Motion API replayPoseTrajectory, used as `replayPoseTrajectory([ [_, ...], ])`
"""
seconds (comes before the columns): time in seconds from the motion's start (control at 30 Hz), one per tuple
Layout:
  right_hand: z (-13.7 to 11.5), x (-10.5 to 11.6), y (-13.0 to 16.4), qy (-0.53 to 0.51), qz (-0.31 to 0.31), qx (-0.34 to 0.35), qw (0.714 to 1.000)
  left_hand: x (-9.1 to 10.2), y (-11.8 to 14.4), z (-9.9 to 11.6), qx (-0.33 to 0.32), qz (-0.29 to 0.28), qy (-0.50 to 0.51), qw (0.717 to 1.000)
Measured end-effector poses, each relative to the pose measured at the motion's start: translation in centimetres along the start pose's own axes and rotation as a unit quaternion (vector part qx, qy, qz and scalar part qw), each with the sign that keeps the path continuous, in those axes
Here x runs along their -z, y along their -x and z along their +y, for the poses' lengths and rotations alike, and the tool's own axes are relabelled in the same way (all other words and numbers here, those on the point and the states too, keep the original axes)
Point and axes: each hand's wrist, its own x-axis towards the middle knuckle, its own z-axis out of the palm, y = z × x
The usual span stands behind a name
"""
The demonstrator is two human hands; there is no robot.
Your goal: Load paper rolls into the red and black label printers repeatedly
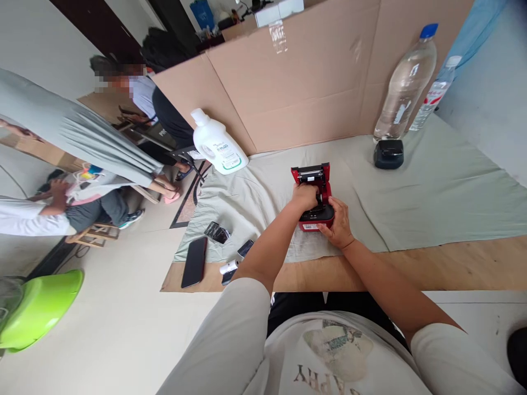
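A small red and black label printer [317, 218] sits on the pale green cloth with its lid raised. My left hand [306, 196] reaches over its left side into the open compartment. Those fingers are curled, and whatever they hold is hidden. My right hand [338, 224] grips the printer's right side, with the thumb at the front by a white label and the fingers along the edge. To the left on the cloth lie a phone [194, 262], a crumpled dark wrapper [217, 232] and a small white roll [229, 267], close to my left forearm.
A cardboard panel [296, 82] stands along the back. Before it are a white jug [218, 142], a large water bottle [405, 90], a smaller bottle [435, 93] and a black case [388, 154]. Other people sit and stand at the left, above a green basin [45, 307].
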Motion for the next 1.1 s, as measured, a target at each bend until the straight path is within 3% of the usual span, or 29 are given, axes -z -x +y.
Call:
replayPoseTrajectory([
  [0.13,0.0,0.0,-0.1,0.002,0.013,0.016,1.000,1.3,1.6,0.5,0.004,0.009,0.025,1.000],
  [0.23,0.1,0.1,0.0,-0.005,0.000,0.002,1.000,2.4,3.4,-0.3,-0.038,0.042,0.170,0.984],
  [0.33,0.3,0.2,0.0,-0.014,-0.011,0.001,1.000,3.8,6.4,-2.9,-0.067,0.089,0.372,0.922],
  [0.4,0.3,0.2,0.0,-0.013,-0.012,0.009,1.000,5.1,9.1,-5.7,-0.040,0.088,0.447,0.889],
  [0.43,0.3,0.2,0.0,-0.011,-0.010,0.014,1.000,5.8,10.6,-7.4,-0.011,0.079,0.454,0.887],
  [0.5,0.3,0.2,0.0,-0.008,-0.002,0.025,1.000,7.4,13.7,-11.2,0.067,0.059,0.399,0.913],
  [0.6,0.3,0.1,0.0,-0.005,0.008,0.032,0.999,9.3,17.9,-16.7,0.196,0.023,0.201,0.959],
  [0.7,0.4,-0.1,-0.1,-0.011,0.019,0.040,0.999,9.8,21.0,-20.7,0.283,-0.002,0.030,0.959],
  [0.9,0.5,-0.1,-0.1,-0.015,0.029,0.052,0.998,9.2,23.3,-23.5,0.331,-0.007,0.001,0.944],
  [1.1,0.3,0.0,-0.1,-0.010,0.027,0.046,0.999,10.9,22.1,-25.9,0.439,0.117,-0.039,0.890],
])
